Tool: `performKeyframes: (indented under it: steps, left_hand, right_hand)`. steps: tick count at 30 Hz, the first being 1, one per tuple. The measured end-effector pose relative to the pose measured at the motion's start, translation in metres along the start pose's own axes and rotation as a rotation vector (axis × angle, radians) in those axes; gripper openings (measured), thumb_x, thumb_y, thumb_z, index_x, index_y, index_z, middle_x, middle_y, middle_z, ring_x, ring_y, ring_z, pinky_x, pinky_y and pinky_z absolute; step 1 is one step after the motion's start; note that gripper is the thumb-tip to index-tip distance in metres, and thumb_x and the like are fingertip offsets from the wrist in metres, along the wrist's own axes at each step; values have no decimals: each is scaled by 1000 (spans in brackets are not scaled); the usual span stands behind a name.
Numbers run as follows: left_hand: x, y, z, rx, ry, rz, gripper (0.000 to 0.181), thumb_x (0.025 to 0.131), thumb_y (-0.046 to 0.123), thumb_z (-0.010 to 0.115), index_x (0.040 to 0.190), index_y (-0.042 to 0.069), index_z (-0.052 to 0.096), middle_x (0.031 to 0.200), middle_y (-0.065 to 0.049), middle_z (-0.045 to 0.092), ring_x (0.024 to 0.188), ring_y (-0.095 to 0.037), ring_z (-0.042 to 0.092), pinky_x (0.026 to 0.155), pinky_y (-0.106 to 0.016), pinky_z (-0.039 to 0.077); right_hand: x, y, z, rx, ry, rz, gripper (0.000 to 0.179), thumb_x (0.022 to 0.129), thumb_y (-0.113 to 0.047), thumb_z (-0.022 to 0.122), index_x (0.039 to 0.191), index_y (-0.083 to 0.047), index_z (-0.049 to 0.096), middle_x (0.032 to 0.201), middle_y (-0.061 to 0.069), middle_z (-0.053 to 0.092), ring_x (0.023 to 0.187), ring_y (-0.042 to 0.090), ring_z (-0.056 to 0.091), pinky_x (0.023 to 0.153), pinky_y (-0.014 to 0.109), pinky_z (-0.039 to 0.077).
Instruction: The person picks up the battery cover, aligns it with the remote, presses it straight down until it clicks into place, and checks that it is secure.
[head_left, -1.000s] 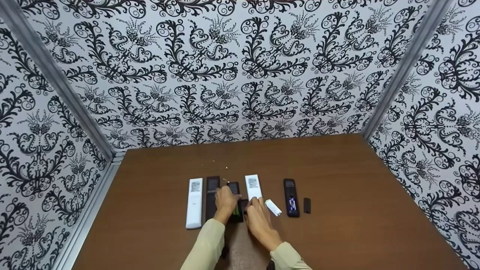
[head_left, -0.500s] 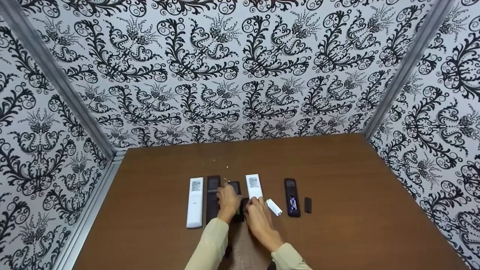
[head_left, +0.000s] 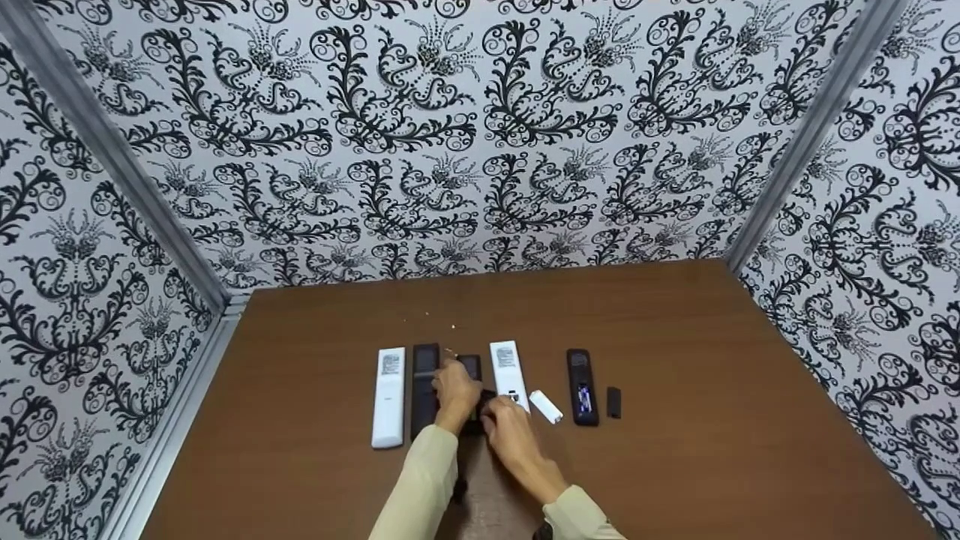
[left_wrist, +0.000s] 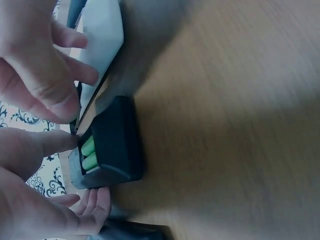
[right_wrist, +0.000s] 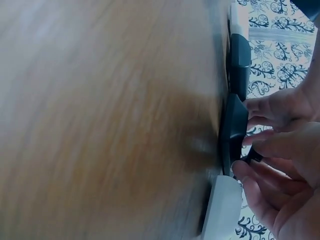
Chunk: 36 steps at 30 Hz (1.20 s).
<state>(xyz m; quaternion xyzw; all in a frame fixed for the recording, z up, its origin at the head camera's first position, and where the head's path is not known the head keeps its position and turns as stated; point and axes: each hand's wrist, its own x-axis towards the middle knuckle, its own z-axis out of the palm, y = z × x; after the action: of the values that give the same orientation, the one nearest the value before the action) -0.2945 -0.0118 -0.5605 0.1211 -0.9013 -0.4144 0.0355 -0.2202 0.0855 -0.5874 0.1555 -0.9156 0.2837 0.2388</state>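
In the head view, my left hand (head_left: 457, 386) lies over a black remote control (head_left: 471, 365) on the brown table. The left wrist view shows two green batteries (left_wrist: 89, 154) in its open compartment. The left thumb and fingers hold the remote by its sides, with one digit at the compartment edge. Close on its right, my right hand (head_left: 508, 431) pinches a small black battery cover (right_wrist: 255, 154) between thumb and fingers, beside the remote. A white remote (head_left: 506, 364) with an uncovered compartment lies just right of it, partly behind the right hand.
To the left lie a long dark remote (head_left: 426, 367) and a white remote (head_left: 388, 397). On the right are a loose white cover (head_left: 546, 406), a black remote (head_left: 582, 386) with its batteries exposed, and a small black cover (head_left: 614, 403). Patterned walls (head_left: 480, 187) enclose the table.
My right hand has shifted slightly left, toward the black remote, uncovering more of the white remote's compartment. The left hand stays on the black remote.
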Motion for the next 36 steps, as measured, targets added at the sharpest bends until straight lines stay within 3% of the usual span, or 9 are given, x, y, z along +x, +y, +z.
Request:
performKeyframes:
  steps: [4,13,20,27,32,36]
  left_hand:
    - [2,0,-4,-21,-20,-27,45,76,-2,71,116,-15,54,111,-39,58,106,-53,56,86,-60,54]
    - [5,-1,-7,14,-67,-52,48,76,2,76,118,-12,56,112,-35,63,104,-51,61,85,-58,55]
    - [12,-9,-8,-28,-99,-27,29,75,1,77,100,-11,66,98,-28,71,88,-36,68,78,-46,57]
    - [17,-13,-20,-68,-91,20,30,82,4,75,104,-15,68,104,-31,71,99,-40,67,89,-48,56]
    - [23,-25,-24,-168,-184,6,34,87,10,74,111,-14,69,111,-28,71,99,-36,68,84,-41,57]
    - [28,-36,-24,-354,-279,-28,42,91,8,71,125,-14,61,118,-30,69,96,-27,71,72,-30,57]
  right_hand:
    - [0,0,-1,73,-11,4,13,76,8,77,81,-1,70,83,10,70,81,27,69,73,35,57]
    - [-5,-3,-2,70,-27,28,20,72,14,76,82,-1,68,84,10,68,82,28,67,75,36,57]
    - [-6,-3,-2,77,21,53,18,77,11,74,86,-2,67,87,10,70,84,28,68,75,38,56]
    - [-3,-2,-3,64,86,47,16,78,7,77,89,-5,71,88,8,73,82,24,69,74,36,57]
    - [0,-2,-10,21,104,80,14,83,-5,78,95,-11,75,91,1,75,84,19,70,74,34,57]
    - [5,-2,-15,44,94,81,16,85,-8,76,101,-11,76,94,1,75,88,20,70,78,35,57]
